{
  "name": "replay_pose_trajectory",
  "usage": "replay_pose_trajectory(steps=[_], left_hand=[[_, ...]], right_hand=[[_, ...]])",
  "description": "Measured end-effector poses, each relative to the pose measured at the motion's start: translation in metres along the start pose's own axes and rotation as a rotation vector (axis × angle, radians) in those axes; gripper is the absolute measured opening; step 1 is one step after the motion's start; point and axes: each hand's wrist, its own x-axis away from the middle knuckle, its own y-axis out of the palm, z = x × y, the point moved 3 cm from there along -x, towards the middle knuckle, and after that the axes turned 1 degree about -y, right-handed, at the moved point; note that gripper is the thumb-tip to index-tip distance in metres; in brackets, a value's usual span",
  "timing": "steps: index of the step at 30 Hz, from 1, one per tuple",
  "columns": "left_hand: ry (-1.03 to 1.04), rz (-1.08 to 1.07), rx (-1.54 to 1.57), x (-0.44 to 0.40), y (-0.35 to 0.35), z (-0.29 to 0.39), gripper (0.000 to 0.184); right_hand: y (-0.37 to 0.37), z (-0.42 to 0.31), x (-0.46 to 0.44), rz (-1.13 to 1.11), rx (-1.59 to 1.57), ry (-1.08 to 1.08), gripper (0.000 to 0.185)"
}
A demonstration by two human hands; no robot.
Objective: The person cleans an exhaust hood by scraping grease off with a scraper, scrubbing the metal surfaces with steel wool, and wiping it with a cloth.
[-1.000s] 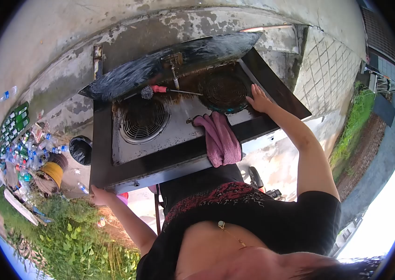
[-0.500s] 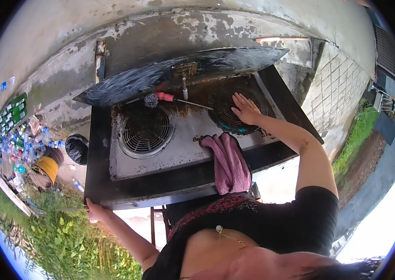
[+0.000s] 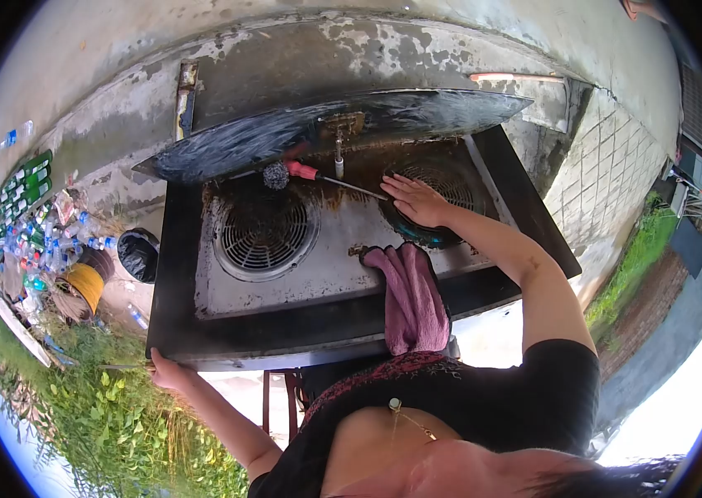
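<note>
A grimy range hood [image 3: 293,328] with a black frame lies before me, its two round fan grilles facing up. My right hand [image 3: 417,202] rests flat on the right grille [image 3: 455,184], fingers stretched out, close to the tip of a red-handled screwdriver [image 3: 351,187]. My left hand [image 3: 170,371] is closed around the hood's near left corner; a thin strip sticks out beside it. A steel wool ball [image 3: 275,175] sits by the screwdriver's handle, behind the left grille [image 3: 266,239]. A pink cloth [image 3: 411,303] hangs over the front edge.
The hood's dark, streaked panel [image 3: 251,137] stands raised along the back, near a stained wall [image 3: 301,62]. At left are a black-lined bucket [image 3: 138,257], a yellow container [image 3: 85,286], several plastic bottles [image 3: 56,249] and green plants [image 3: 127,423].
My right hand has slid left across the right grille, nearer the screwdriver's tip. My left hand stays at the corner. The view has shifted slightly.
</note>
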Motion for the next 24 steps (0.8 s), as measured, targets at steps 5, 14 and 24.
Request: replay_pose_trajectory(steps=[5,14,24], left_hand=[[-0.028,0.019,-0.135,0.019,0.005,0.016,0.036],[-0.075,0.048,-0.131,0.027,0.008,0.023,0.034],[-0.111,0.046,-0.111,0.028,0.01,0.023,0.032]], right_hand=[[0.011,0.009,-0.069,0.131,0.037,0.275,0.05],[0.007,0.028,-0.055,0.052,0.065,0.174,0.052],[-0.001,0.055,-0.032,0.09,0.102,0.329,0.051]])
